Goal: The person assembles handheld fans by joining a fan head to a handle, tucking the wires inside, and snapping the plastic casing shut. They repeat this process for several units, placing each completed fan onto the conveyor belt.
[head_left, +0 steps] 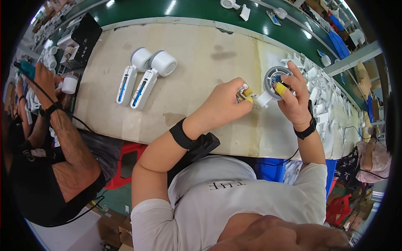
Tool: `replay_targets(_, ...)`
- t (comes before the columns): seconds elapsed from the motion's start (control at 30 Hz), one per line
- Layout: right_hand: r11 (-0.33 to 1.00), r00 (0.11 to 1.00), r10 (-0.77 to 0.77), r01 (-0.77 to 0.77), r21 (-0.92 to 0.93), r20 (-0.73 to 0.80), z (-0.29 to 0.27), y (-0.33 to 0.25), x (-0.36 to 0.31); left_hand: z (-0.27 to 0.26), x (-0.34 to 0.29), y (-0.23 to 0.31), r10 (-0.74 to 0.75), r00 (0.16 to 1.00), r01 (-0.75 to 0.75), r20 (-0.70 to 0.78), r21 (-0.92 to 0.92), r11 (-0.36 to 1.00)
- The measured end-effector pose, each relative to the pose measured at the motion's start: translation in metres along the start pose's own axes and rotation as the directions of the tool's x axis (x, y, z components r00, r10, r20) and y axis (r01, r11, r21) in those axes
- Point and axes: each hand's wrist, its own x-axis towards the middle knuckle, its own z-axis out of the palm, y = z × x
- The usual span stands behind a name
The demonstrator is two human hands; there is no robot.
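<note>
In front of me, over the right half of the table, a white and grey round-headed part [270, 78], looking like a hair dryer head, is held up with its round opening facing me. My right hand [296, 102] grips the ring, thumb or finger in yellow tape reaching into the opening, where something blue and dark shows. My left hand [222, 104] pinches a small white and metallic piece [241, 93] by the part's short neck; whether the two are joined I cannot make out. Two white dryer-like units [144, 88] lie to the left, handles open with blue inside.
White plastic pieces [320, 90] are heaped along the table's right side. A black box-shaped device [81, 42] stands at the far left, near a co-worker's arm [69, 129]. Behind the table [197, 54] runs a green conveyor [192, 12] carrying parts. A blue bin [270, 167] sits under the front edge.
</note>
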Motion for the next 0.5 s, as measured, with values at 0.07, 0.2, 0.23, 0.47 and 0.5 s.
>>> replay_targets(0.07, 0.994, 0.997, 0.044, -0.051, 0.095, 0.067, -0.004, 0.001, 0.004, 0.001, 0.001, 0.000, 0.163, 0.984, -0.143, -0.074, 0.216, 0.966)
replay_targets(0.2, 0.857, 0.869, 0.312, -0.432, 0.281, 0.383, -0.028, 0.002, 0.022, -0.004, 0.002, 0.004, 0.146, 0.984, -0.107, -0.105, 0.310, 0.945)
replay_targets(0.23, 0.772, 0.834, 0.277, -0.489, 0.406, 0.477, -0.033, 0.006, 0.027, -0.005, 0.004, 0.002, 0.180, 0.980, -0.146, -0.089, 0.304, 0.941)
replay_targets(0.47, 0.628, 0.633, 0.067, -0.628, 0.460, 0.772, -0.039, 0.020, 0.064, 0.007, 0.003, 0.000, 0.186, 0.982, -0.165, -0.019, 0.379, 0.911)
replay_targets(0.5, 0.626, 0.634, 0.081, -0.633, 0.456, 0.769, -0.038, 0.017, 0.064, 0.007, 0.003, -0.001, 0.186, 0.983, -0.169, -0.006, 0.382, 0.908)
